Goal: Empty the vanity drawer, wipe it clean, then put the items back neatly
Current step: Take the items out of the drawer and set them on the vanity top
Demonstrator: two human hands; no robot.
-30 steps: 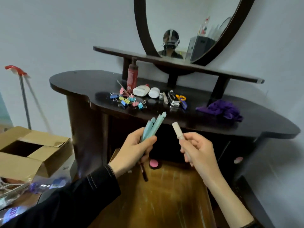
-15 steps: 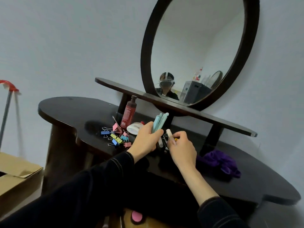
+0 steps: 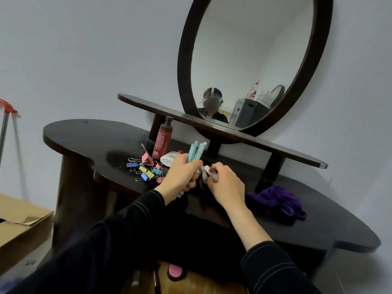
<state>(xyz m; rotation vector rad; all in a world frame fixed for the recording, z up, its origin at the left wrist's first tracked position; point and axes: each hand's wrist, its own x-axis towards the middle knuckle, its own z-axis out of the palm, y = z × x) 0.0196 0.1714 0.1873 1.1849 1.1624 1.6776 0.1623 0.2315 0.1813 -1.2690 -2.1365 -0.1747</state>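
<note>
My left hand (image 3: 182,177) grips a bundle of pale blue and green pens (image 3: 196,152), upright over the dark vanity top (image 3: 89,139). My right hand (image 3: 226,183) pinches a small white tube (image 3: 209,174) low over the tabletop, beside the left hand. Colourful binder clips (image 3: 146,169) lie to the left of my hands. A dark red bottle (image 3: 163,139) stands behind them, with a white container (image 3: 169,159) next to it. The open wooden drawer (image 3: 191,283) shows at the bottom edge with a pink round item (image 3: 175,270) in it.
A purple cloth (image 3: 277,200) lies on the vanity top to the right. A raised shelf (image 3: 222,128) and oval mirror (image 3: 250,60) stand behind. A cardboard box (image 3: 19,225) sits on the floor at left, with a red-topped metal pole (image 3: 5,124) beyond it.
Both hands rose from above the drawer to the vanity top with the pens and tube. The view tilted up. The right hand has lowered the tube toward the tabletop.
</note>
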